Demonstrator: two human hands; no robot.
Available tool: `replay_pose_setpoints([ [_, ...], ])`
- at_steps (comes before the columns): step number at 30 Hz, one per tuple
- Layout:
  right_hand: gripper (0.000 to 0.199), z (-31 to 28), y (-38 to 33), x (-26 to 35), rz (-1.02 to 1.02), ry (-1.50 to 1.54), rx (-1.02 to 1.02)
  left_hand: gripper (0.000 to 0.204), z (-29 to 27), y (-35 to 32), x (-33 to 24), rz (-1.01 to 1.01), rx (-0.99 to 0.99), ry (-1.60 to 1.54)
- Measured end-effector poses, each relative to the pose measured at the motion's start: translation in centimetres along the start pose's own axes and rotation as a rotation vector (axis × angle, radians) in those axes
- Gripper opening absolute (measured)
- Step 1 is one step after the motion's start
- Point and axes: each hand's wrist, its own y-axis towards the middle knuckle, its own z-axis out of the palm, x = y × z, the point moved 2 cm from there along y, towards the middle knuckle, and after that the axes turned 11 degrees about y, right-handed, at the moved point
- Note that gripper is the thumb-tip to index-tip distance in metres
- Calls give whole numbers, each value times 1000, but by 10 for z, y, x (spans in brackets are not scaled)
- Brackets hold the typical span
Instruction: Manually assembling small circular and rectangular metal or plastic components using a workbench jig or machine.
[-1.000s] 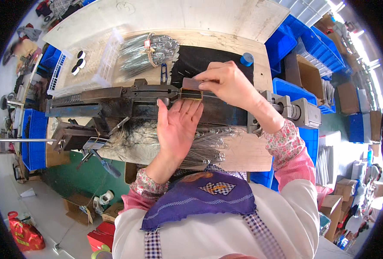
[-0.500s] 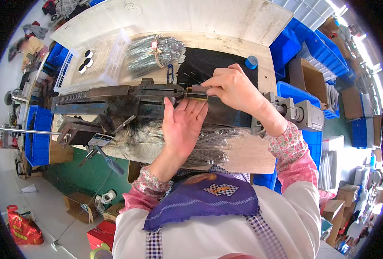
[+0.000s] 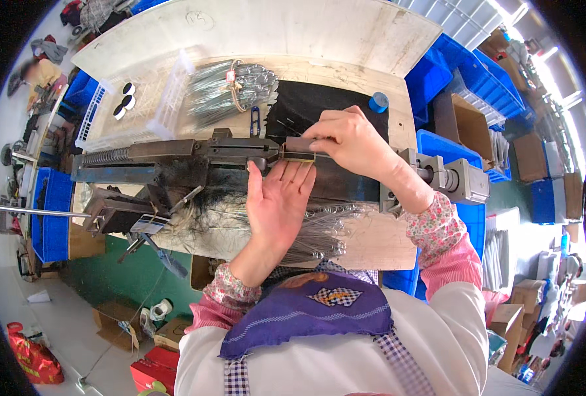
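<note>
A long dark metal bench machine with a spring at its left end runs across the table. My left hand lies palm up at its near edge, fingers stretched out, fingertips touching beneath a small brass-edged metal block. Over that block's right end, my right hand is closed in a pinch; what sits between thumb and fingers is too small to make out. A few thin wires stick out just beyond the block, on a black cloth. Bundled thin metal wires lie under and beside my left wrist.
Behind the machine are a clear plastic basket, a tied wire bundle, a blue clip-like piece and a blue round cap. A metal cylinder unit sits at the right. Dark fibres litter the near left.
The whole view has shifted slightly left. Both hands keep nearly the same place and pose at the metal block.
</note>
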Motion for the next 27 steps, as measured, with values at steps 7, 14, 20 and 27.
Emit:
replay_pose_setpoints([
  [7,9,-2,-5,1,-42,-14,13,72,4,-1,-1,-9,-28,35],
  [14,30,-2,-19,45,77,-153,80,59,-3,0,-2,11,40,113],
  [20,34,21,-16,48,-59,-397,106,60,12,-3,-13,-57,-112,130],
  [27,19,22,-39,37,-7,-395,88,53,3,3,-11,-148,-110,253],
])
